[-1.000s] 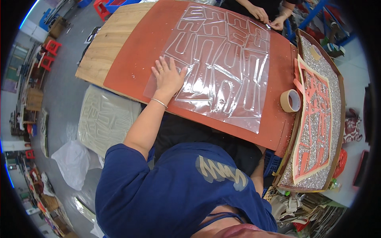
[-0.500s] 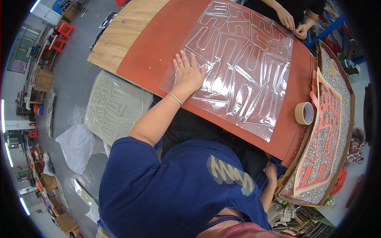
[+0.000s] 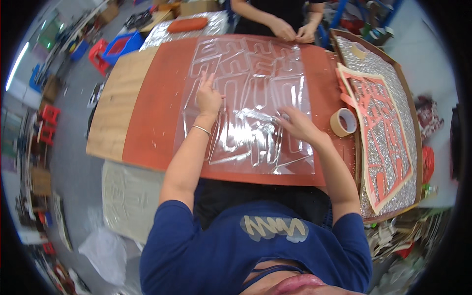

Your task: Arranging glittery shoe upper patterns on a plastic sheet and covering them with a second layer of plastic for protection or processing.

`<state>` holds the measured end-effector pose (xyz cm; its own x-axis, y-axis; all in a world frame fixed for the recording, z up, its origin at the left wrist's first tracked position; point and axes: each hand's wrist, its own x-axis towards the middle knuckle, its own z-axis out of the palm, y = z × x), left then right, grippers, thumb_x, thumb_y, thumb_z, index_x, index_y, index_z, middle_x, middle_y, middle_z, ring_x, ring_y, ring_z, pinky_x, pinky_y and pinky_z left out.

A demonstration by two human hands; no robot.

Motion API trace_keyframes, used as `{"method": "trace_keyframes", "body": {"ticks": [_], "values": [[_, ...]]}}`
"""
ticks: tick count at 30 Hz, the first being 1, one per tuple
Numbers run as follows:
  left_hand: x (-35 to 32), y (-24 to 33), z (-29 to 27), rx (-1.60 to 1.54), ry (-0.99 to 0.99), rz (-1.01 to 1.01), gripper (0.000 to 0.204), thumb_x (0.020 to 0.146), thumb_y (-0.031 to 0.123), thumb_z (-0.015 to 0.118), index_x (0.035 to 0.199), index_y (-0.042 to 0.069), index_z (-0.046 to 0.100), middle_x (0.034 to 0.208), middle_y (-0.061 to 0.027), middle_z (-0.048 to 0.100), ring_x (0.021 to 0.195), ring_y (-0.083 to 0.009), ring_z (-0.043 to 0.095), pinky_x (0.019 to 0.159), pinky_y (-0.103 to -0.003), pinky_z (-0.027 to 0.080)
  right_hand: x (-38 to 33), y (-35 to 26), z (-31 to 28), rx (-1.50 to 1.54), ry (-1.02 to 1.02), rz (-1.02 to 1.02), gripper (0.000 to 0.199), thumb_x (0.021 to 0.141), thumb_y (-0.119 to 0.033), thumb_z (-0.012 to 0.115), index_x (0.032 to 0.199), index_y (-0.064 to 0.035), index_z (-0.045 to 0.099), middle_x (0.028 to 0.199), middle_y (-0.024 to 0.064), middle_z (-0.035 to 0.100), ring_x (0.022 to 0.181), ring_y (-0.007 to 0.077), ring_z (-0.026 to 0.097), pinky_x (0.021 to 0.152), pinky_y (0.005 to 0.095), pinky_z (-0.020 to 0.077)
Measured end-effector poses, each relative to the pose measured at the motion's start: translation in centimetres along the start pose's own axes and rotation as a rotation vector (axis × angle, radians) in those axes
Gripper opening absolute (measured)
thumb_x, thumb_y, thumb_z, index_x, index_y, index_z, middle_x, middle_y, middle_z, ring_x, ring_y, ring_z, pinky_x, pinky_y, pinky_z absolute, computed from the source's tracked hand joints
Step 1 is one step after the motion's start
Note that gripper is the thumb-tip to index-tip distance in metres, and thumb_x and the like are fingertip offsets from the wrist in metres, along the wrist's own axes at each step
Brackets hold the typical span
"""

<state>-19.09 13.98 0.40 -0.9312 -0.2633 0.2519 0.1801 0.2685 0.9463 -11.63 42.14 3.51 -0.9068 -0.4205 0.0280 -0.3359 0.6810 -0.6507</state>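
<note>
Fingers (image 3: 205,81) of the left hand (image 3: 209,98) lie spread and flat, pressing on the clear plastic sheet (image 3: 250,105) near its middle, while the right hand (image 3: 295,125) rests open on the same sheet closer to the near edge of the worktop (image 3: 147,118), its fingers stretched toward a wrinkled, glossy patch; neither hand grips anything. The sheet covers most of the red-brown board, reaching from the near edge to the far edge, where another person's hands (image 3: 295,32) pinch its far border. It looks thin, limp and light, likely slippery and quick to crease, so it is best held at its edges or corners and smoothed with flat palms. A roll of tape (image 3: 344,122) sits just beside the sheet's right side, next to a framed red cut-out panel (image 3: 381,128) along the right edge.
</note>
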Motion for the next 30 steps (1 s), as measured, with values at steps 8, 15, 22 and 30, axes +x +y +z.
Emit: {"method": "trace_keyframes", "body": {"ticks": [8, 15, 22, 30], "values": [[4.4, -5.1, 4.5, -0.395, 0.086, -0.148, 0.052, 0.082, -0.013, 0.043, 0.134, -0.004, 0.042, 0.143, -0.0162, 0.037, 0.094, -0.0273, 0.066, 0.052, -0.035, 0.061, 7.7, 7.3, 3.8, -0.621, 0.257, 0.308, 0.074, 0.092, -0.059, 0.034, 0.146, -0.0093, 0.029, 0.151, 0.0211, 0.021, 0.141, 0.0391, 0.014, 0.114, 0.0508, 0.0084], [5.4, -5.5, 0.8, -0.928, 0.077, -0.459, 0.046, 0.091, 0.004, 0.052, 0.135, 0.002, 0.038, 0.121, -0.0193, 0.057, 0.064, -0.0161, 0.065, 0.040, -0.018, 0.048, 9.9, 8.4, 1.2, -0.623, 0.287, 0.387, 0.077, 0.090, -0.063, 0.034, 0.145, -0.0095, 0.030, 0.151, 0.0199, 0.022, 0.141, 0.0382, 0.016, 0.114, 0.0499, 0.0081], [6.0, -6.9, 0.9, -1.085, -0.030, -0.427, 0.052, 0.083, -0.010, 0.040, 0.133, 0.003, 0.035, 0.123, -0.0225, 0.056, 0.055, -0.0102, 0.056, 0.041, -0.015, 0.043, 11.1, 8.9, 1.4, -0.654, 0.366, 0.350, 0.072, 0.089, -0.058, 0.040, 0.141, -0.0071, 0.037, 0.149, 0.0194, 0.028, 0.139, 0.0378, 0.021, 0.114, 0.0488, 0.0109], [4.9, -4.0, 1.9, -0.992, 0.067, -0.406, 0.044, 0.082, -0.011, 0.036, 0.125, 0.000, 0.037, 0.126, -0.0245, 0.049, 0.087, -0.0355, 0.067, 0.063, -0.038, 0.062, 11.2, 10.8, 1.4, -0.371, 0.491, -0.226, 0.045, 0.085, -0.024, 0.059, 0.124, -0.0016, 0.053, 0.135, 0.0188, 0.047, 0.126, 0.0312, 0.045, 0.109, 0.0408, 0.0316]]}}
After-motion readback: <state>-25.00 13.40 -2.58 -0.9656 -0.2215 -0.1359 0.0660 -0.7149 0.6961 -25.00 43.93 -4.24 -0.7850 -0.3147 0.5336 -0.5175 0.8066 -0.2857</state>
